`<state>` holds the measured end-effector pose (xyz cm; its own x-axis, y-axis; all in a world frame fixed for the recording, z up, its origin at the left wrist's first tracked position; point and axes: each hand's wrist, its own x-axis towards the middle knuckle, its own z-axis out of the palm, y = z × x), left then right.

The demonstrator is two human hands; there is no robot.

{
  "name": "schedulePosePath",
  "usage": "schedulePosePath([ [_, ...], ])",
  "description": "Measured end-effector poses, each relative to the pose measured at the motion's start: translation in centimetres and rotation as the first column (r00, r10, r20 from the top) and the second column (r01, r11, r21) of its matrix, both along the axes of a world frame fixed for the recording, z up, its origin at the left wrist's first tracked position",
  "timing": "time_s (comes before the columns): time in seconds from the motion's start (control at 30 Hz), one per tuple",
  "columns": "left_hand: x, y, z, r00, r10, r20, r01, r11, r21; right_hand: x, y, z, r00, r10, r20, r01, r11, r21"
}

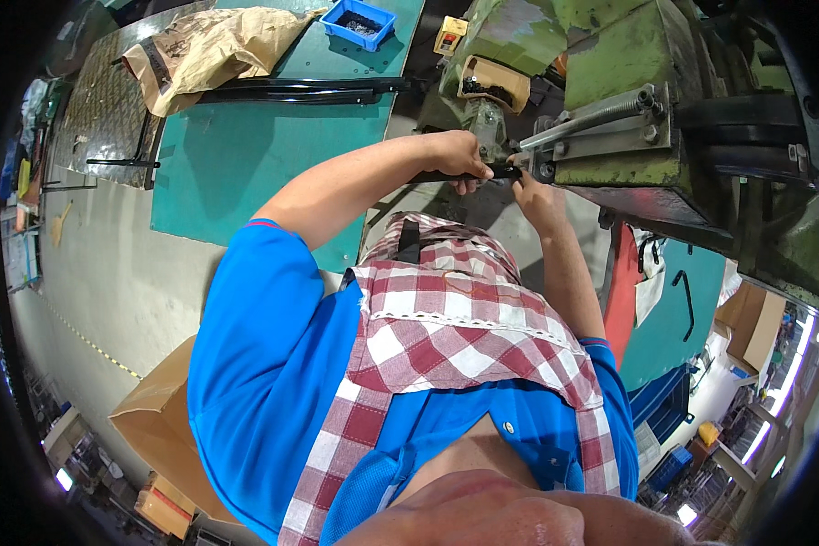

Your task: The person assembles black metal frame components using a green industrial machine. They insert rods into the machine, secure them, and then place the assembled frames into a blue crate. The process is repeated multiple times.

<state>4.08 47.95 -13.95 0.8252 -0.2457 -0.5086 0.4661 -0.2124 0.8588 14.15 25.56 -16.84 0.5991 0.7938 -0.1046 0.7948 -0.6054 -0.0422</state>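
My left hand (460, 156) is closed around a slim black metal bar (439, 176), held roughly level in front of the green machine (623, 109). At the bar's right end, my right hand (540, 204) pinches with its fingertips, partly hidden by the machine's edge. That end lies close to the machine's metal tooling (543, 169); whether it touches cannot be made out. Just beyond my hands, an open cardboard box (510, 80) on the machine holds small dark parts.
Long black bars (291, 91) lie on the teal table (246, 173) to the left, beside brown paper (218, 55) and a blue bin (358, 25) of small parts. Another teal table (669, 318) stands at right. A cardboard box (159, 400) is at lower left.
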Motion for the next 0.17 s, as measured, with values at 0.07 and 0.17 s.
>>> schedulePosePath([
  [0.07, 0.08, -0.42, -0.33, 1.000, 0.027, -0.012, -0.027, 1.000, -0.008, 0.58, -0.04, 0.00, 0.996, 0.064, 0.065, -0.070, 0.994, 0.088],
  [0.17, 0.03, -0.94, 0.28, 0.999, 0.036, -0.011, -0.036, 0.999, -0.026, 1.34, -0.74, 0.13, 0.961, 0.180, 0.210, -0.230, 0.941, 0.247],
])
